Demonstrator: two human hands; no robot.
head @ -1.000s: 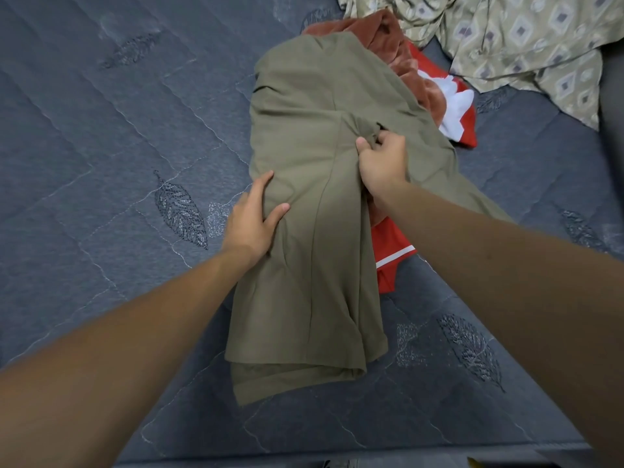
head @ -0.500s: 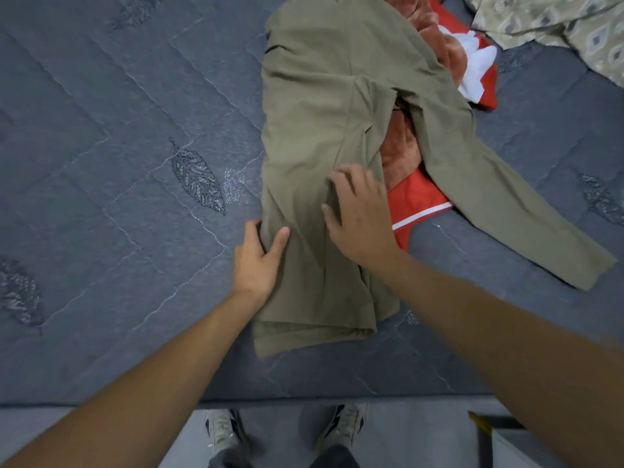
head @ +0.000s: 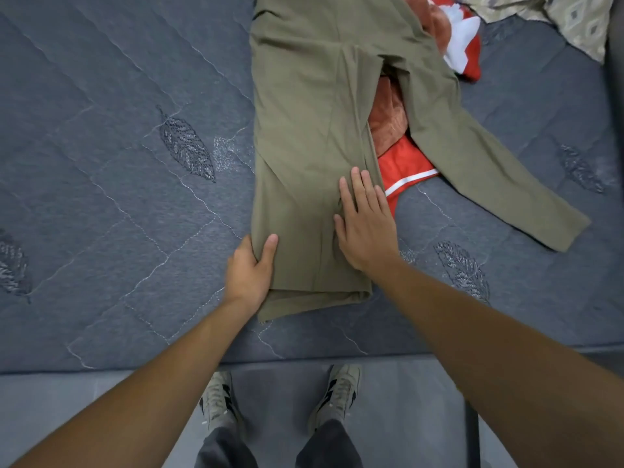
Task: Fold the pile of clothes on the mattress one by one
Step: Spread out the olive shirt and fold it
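Observation:
Olive-green trousers [head: 310, 136] lie lengthwise on the grey quilted mattress [head: 118, 163], one leg doubled near the front edge, the other leg [head: 489, 170] stretched out to the right. My left hand [head: 250, 271] grips the left edge of the near leg, thumb on top. My right hand [head: 364, 221] lies flat on the same leg, fingers straight. Under the trousers sit a rust-orange garment [head: 388, 119] and a red and white garment [head: 405, 170].
A beige patterned cloth [head: 567, 18] lies at the top right corner. The mattress's front edge [head: 135, 366] runs across below my hands, with grey floor and my two shoes [head: 216, 400] beneath it. A dark vertical object stands at the right edge.
My right hand let go of the fabric bunch and moved down to press flat on the near leg. The other leg fell out to the right. My view tilted down toward my feet.

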